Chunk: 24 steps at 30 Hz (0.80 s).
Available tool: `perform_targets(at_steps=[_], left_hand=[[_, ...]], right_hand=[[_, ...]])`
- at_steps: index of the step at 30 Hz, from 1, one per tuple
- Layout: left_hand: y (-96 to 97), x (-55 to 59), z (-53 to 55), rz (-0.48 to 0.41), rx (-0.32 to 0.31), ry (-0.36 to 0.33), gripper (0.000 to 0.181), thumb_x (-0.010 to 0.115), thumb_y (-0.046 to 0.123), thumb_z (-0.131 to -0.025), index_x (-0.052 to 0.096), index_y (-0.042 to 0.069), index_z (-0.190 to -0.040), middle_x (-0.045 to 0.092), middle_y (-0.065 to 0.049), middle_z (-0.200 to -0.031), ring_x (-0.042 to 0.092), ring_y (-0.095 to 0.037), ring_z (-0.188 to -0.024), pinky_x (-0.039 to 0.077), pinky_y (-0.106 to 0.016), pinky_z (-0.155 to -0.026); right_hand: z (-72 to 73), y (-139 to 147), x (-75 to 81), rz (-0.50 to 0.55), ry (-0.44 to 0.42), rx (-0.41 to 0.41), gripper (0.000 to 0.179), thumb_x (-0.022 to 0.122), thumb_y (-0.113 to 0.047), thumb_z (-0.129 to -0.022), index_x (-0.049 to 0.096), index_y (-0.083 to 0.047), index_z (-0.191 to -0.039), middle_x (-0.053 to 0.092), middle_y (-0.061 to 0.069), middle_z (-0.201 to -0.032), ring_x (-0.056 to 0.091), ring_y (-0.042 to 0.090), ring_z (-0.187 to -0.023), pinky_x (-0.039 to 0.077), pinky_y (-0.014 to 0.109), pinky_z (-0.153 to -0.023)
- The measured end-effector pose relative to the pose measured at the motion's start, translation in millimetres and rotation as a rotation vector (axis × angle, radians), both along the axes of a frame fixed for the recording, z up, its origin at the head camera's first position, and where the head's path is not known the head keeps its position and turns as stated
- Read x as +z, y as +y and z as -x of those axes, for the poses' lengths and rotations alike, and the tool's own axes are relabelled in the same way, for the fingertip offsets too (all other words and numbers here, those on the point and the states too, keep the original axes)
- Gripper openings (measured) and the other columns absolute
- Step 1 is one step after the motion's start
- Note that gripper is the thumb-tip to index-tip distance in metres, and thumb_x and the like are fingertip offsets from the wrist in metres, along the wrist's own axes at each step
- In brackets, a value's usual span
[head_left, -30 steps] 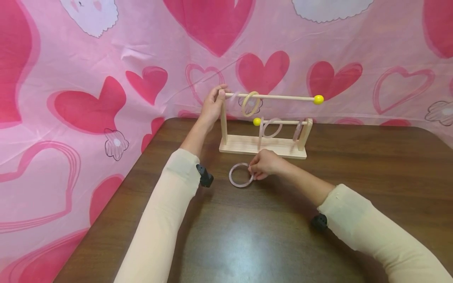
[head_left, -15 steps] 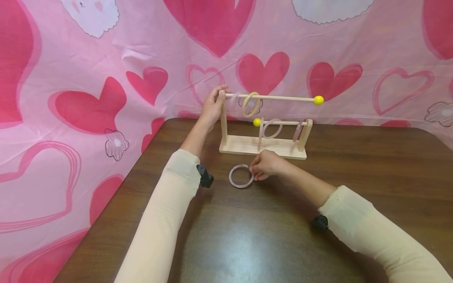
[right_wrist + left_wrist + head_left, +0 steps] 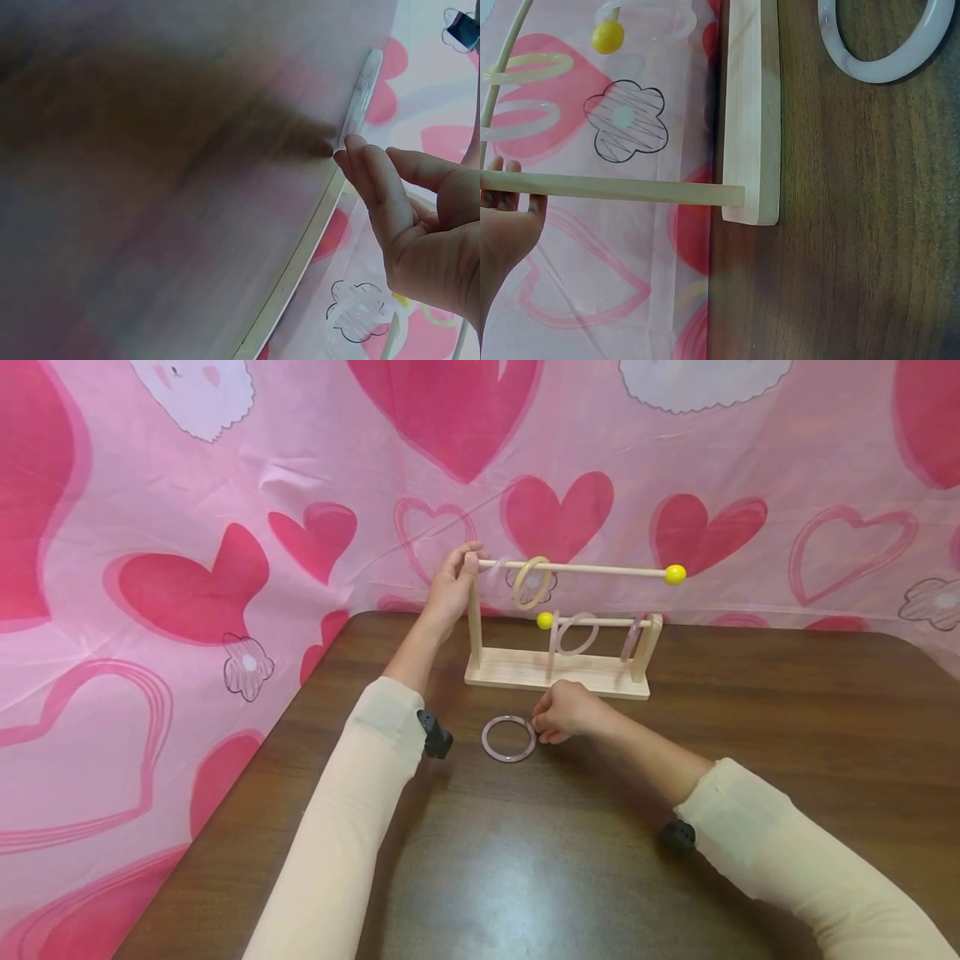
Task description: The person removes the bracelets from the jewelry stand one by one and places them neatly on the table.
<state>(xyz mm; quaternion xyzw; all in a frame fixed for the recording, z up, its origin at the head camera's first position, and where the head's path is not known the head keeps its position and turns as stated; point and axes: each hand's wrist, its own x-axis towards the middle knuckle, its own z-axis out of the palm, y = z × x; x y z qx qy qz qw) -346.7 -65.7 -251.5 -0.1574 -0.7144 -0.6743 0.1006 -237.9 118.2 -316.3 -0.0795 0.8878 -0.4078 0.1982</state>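
A pale lilac bangle [image 3: 510, 760] lies flat on the table in front of a wooden bangle stand [image 3: 517, 671]. My right hand [image 3: 567, 710] is beside its right edge, fingertips right at the rim. In the right wrist view, thumb and index finger are spread apart near the bangle [image 3: 363, 90]. With my left hand [image 3: 450, 589] I grip the top of the stand's left post [image 3: 622, 187]. A yellow bangle [image 3: 527, 605] and a pale one hang on the upper rod. Several pale bangles [image 3: 579, 652] hang on the lower rod.
Yellow balls cap the free ends of the upper rod [image 3: 676, 575] and the lower rod [image 3: 545, 621]. Behind the brown wooden table [image 3: 787, 760] hangs a pink cloth [image 3: 330, 460] printed with hearts.
The lilac bangle, earlier at my right fingertips, has come down flat and shifted slightly toward me. My right fingers have let it go. The left hand stays on the post.
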Motion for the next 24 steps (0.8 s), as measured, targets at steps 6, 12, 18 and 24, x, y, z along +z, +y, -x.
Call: perform_targets(at_steps=[6, 12, 18, 24], left_hand=[[1.3, -0.6, 0.8, -0.013, 0.000, 0.003, 0.038, 0.042, 0.024, -0.097, 0.047, 0.006, -0.131, 0.055, -0.010, -0.125, 0.051, -0.017, -0.116, 0.037, -0.027, -0.094], [0.0, -0.9, 1.4, -0.015, -0.006, 0.010, 0.039, 0.042, 0.025, -0.097, 0.046, 0.006, -0.131, 0.054, -0.010, -0.126, 0.049, -0.017, -0.118, 0.036, -0.028, -0.095], [-0.5, -1.1, 1.5, -0.014, -0.005, 0.017, 0.038, 0.042, 0.024, -0.097, 0.047, 0.006, -0.131, 0.054, -0.010, -0.125, 0.050, -0.017, -0.116, 0.037, -0.027, -0.094], [-0.4, -1.3, 1.9, 0.001, -0.006, 0.021, 0.039, 0.041, 0.025, -0.098, 0.045, 0.005, -0.131, 0.054, -0.009, -0.125, 0.050, -0.018, -0.115, 0.036, -0.028, -0.094]], right_hand=[[0.5, 0.0, 0.6, -0.035, 0.033, 0.010, 0.019, 0.062, 0.002, -0.083, 0.063, 0.012, -0.100, 0.067, 0.014, -0.071, 0.064, 0.014, -0.058, 0.053, 0.026, -0.056], [2.1, 1.0, 1.8, -0.069, 0.109, 0.022, 0.027, 0.064, -0.002, -0.082, 0.062, 0.010, -0.106, 0.067, 0.011, -0.073, 0.064, 0.014, -0.060, 0.053, 0.025, -0.058], [3.1, 3.3, 5.9, -0.125, 0.300, 0.061, 0.029, 0.065, -0.011, -0.082, 0.065, 0.005, -0.106, 0.069, 0.011, -0.082, 0.066, 0.019, -0.072, 0.051, 0.029, -0.066], [0.9, 7.0, 21.5, -0.157, 0.475, 0.044, 0.031, 0.065, -0.014, -0.083, 0.065, 0.005, -0.107, 0.068, 0.015, -0.099, 0.062, 0.027, -0.097, 0.046, 0.039, -0.085]])
